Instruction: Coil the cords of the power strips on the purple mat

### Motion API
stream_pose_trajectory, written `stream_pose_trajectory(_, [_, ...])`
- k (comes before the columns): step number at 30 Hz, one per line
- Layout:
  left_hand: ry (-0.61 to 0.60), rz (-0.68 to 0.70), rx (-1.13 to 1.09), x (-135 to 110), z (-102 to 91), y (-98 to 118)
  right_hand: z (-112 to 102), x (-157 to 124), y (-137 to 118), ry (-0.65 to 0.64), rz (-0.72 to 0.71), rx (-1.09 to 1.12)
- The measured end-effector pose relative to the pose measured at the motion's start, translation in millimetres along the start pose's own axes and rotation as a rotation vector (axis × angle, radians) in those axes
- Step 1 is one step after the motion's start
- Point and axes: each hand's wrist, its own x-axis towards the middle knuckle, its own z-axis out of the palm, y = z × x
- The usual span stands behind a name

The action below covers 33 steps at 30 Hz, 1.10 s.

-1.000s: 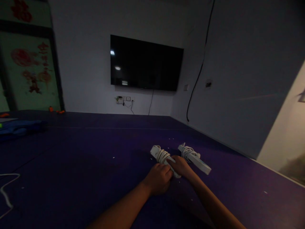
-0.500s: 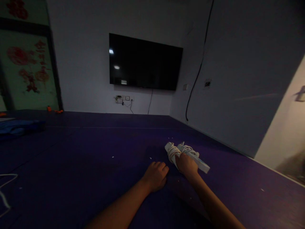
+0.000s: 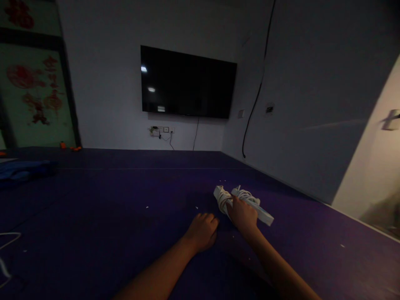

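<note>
Two white power strips, each with its cord wound around it, lie side by side on the purple surface. My right hand [image 3: 243,213] is closed around the lower part of the left power strip [image 3: 222,199], and its fingers touch the wound cord. The right power strip [image 3: 265,216] lies just beyond that hand, its bare end pointing toward the lower right. My left hand [image 3: 201,231] rests on the purple surface to the left, fingers curled in, apart from both strips. Nothing shows in it, though its palm is hidden.
The purple floor [image 3: 109,216] carries small white scraps. A white cord [image 3: 5,266] lies at the left edge, with blue cloth [image 3: 25,170] farther back. A television [image 3: 187,83] hangs on the wall, and a black cable [image 3: 254,106] runs down the right wall.
The view has shifted slightly. My right hand keeps its grip on the left power strip, and my left hand stays resting on the surface.
</note>
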Motion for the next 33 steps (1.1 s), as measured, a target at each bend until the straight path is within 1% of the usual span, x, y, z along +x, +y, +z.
stream_pose_trajectory(4, [-0.01, -0.008, 0.0, -0.5, -0.7, -0.1, 3.4, 0.6, 1.1, -0.009, 0.031, 0.009])
stream_pose_trajectory(12, [-0.012, -0.016, -0.013, -1.2, -1.2, -1.0, 6.6, 5.2, 3.2, 0.036, 0.039, -0.019])
stream_pose_trajectory(21, [-0.014, -0.019, -0.018, -1.7, -3.0, 0.3, 6.8, 4.1, 0.5, 0.126, -0.017, -0.043])
stream_pose_trajectory(23, [-0.014, -0.022, -0.016, -1.4, -3.2, 0.2, 8.4, 3.7, 0.5, 0.117, -0.01, -0.05])
stream_pose_trajectory(28, [-0.014, -0.019, -0.015, -0.9, -2.3, 0.3, 11.6, 1.1, 0.2, 0.023, 0.006, -0.062])
stream_pose_trajectory(33, [-0.007, -0.016, -0.015, -0.6, -1.5, 0.8, 7.8, -2.9, -2.4, 0.031, -0.005, -0.103])
